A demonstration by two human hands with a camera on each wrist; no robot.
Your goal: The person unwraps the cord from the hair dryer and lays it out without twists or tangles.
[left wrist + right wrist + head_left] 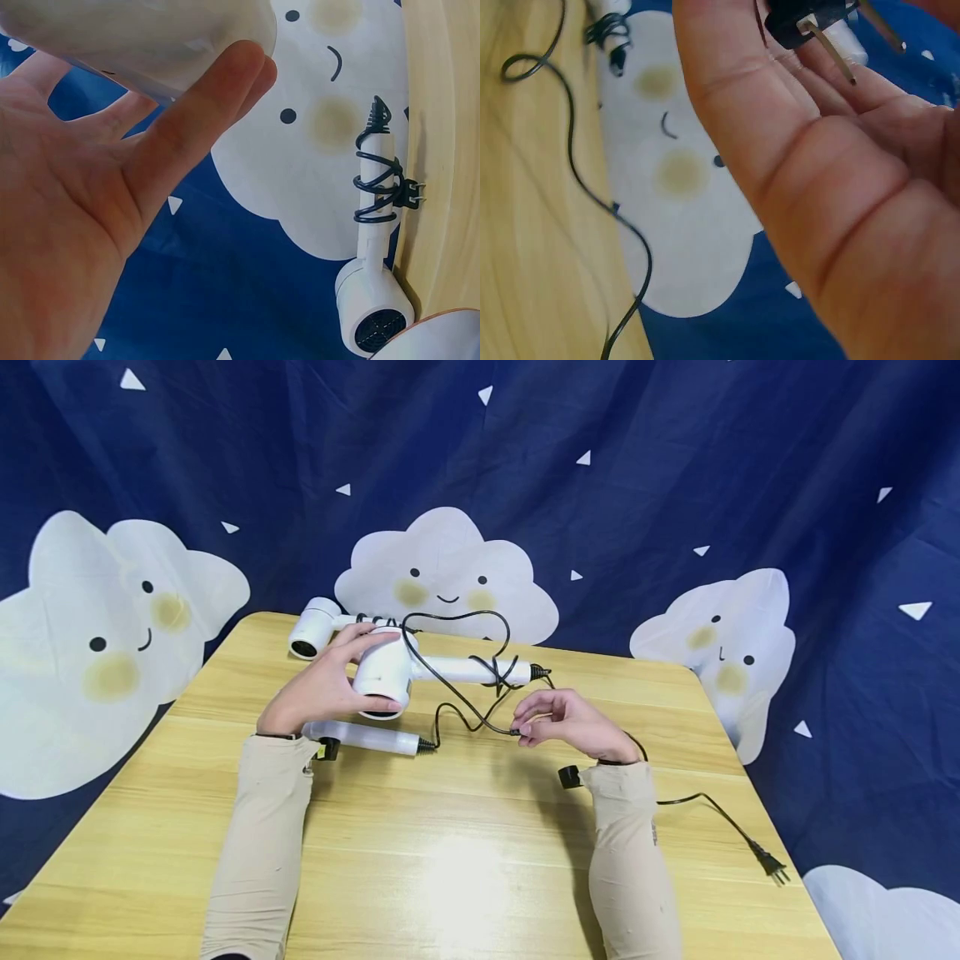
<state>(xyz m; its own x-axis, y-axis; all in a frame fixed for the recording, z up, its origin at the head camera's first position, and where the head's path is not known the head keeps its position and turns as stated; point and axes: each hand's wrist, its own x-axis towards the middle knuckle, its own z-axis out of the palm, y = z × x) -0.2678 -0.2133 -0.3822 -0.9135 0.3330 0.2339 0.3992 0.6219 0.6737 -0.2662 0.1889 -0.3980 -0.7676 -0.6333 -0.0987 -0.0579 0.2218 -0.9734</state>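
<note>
the left hand (pixel 322 689) grasps the head of a white hair dryer (pixel 384 670), thumb on the near side by the dark opening and the other fingers spread over the far side. the dryer's handle runs off to the right of those fingers, reaching toward the right hand (pixel 573 724), with a tangle of black cord (pixel 497 677) around it.

the right hand's fingertips pinch a black plug (pixel 810 22); in the right wrist view its two metal prongs stick out past the fingers. a thin black lead (pixel 450 688) goes left from the pinched plug and rises in a wide loop above the grasped dryer's handle.

beyond the left fingers, near the far left corner of the table (pixel 450 877), lies a second dryer (pixel 315 628), its cord wound round its handle. just below the left thumb, on the person's side, lies a white handle (pixel 367 737) whose far left part is hidden by the left hand and wrist.

well to the right of the right fingers, past the wrist, a two-pin plug (pixel 771 864) rests on the table. a blue curtain (pixel 600 527) with smiling clouds hangs behind both hands.
</note>
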